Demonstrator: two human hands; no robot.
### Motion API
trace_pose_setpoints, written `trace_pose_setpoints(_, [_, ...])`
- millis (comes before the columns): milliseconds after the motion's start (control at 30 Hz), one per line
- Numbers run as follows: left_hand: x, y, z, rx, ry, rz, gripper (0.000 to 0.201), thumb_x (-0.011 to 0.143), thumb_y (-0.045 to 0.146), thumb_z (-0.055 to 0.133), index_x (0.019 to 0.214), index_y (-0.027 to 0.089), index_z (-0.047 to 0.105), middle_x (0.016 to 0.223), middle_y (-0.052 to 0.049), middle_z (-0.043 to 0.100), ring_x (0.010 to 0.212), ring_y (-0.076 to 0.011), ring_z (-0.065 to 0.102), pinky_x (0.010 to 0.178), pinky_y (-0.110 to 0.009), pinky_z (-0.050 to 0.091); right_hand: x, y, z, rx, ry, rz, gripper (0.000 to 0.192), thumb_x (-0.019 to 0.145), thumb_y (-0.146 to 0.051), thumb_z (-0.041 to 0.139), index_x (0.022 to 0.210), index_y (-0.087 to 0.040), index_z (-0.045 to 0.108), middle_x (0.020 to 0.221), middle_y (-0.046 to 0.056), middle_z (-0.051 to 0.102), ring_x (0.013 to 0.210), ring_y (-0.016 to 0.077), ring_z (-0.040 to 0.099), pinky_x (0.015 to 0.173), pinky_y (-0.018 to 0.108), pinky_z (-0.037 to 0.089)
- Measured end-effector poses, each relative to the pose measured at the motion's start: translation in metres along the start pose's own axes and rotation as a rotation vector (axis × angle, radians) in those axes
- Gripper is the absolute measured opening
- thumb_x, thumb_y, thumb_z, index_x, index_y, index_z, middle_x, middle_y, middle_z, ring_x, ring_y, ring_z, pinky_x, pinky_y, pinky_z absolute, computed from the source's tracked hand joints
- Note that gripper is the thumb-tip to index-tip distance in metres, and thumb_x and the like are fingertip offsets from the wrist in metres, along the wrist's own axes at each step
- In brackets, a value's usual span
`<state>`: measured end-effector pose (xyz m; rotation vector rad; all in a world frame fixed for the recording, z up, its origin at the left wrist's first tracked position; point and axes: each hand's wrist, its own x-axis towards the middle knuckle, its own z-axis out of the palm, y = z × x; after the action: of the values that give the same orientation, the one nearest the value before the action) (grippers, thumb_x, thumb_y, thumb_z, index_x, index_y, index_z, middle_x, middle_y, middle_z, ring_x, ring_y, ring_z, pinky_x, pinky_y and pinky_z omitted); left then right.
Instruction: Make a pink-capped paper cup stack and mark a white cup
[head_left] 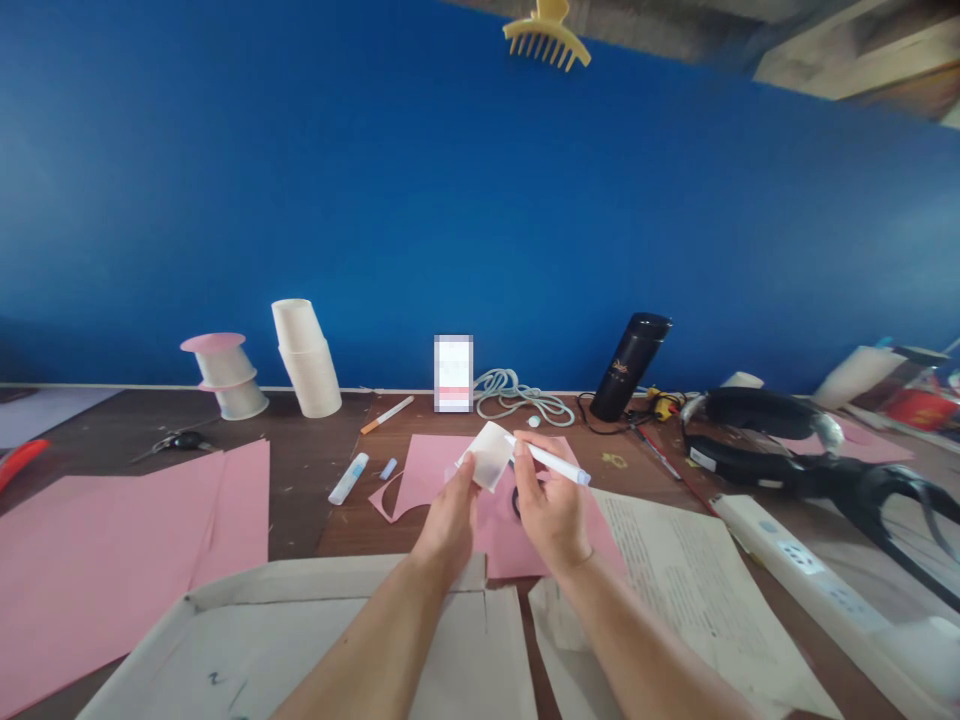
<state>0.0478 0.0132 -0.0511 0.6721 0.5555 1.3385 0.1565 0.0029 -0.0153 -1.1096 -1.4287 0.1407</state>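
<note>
In the middle of the head view, my left hand (452, 510) is closed on a small white paper cup (491, 452), tilted above the pink paper (501, 545). My right hand (551, 505) grips a white marker (559, 464), its tip end close to the cup's right side; whether it touches I cannot tell. Below my right hand a dark curved handle (516, 500) shows in part, the rest being hidden. To the left of the hands lie a white-and-blue tube (349, 479) and a small blue cap (388, 468).
Stacked paper cups (307, 365) and pink-topped joined cups (225, 377) stand at the back left. A phone (454, 374), coiled cable (517, 398) and black bottle (628, 368) line the blue wall. Headphones (757, 430) and a power strip (802, 570) lie right; a white box lid (315, 630) lies in front.
</note>
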Motion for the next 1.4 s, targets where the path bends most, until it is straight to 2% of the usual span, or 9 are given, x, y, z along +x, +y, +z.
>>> trace_pose_setpoints(400, [-0.0004,0.0020,0.0030,0.012,0.010,0.000,0.045,0.084,0.041,0.053,0.120,0.015,0.061,0.121,-0.011,0.063,0.122,-0.0270,0.049,0.110,-0.040,0.024,0.0012,-0.0015,-0.0010,-0.071,0.006,-0.067,0.015,0.088,-0.024,0.050,0.098,-0.020,0.061,0.092,0.007,0.065,0.087,0.0192,0.061,0.080,0.035,0.051])
trace_pose_setpoints(567, [0.0002,0.0021,0.0036,-0.038,0.020,-0.015,0.042,0.084,0.040,0.054,0.116,0.014,0.062,0.120,-0.011,0.064,0.123,-0.0263,0.048,0.109,-0.039,0.026,0.0004,0.0011,-0.0004,-0.056,-0.011,-0.043,0.017,0.088,-0.026,0.050,0.100,-0.019,0.061,0.095,0.008,0.064,0.090,0.0194,0.062,0.080,0.035,0.052])
trace_pose_setpoints(1400, [-0.0010,0.0104,0.0093,-0.172,0.006,-0.055,0.035,0.084,0.029,0.054,0.113,0.011,0.062,0.119,-0.011,0.064,0.120,-0.0250,0.051,0.106,-0.036,0.032,0.0004,0.0015,0.0002,-0.045,-0.005,-0.066,0.017,0.088,-0.026,0.050,0.099,-0.019,0.061,0.094,0.008,0.064,0.090,0.0199,0.061,0.078,0.036,0.053])
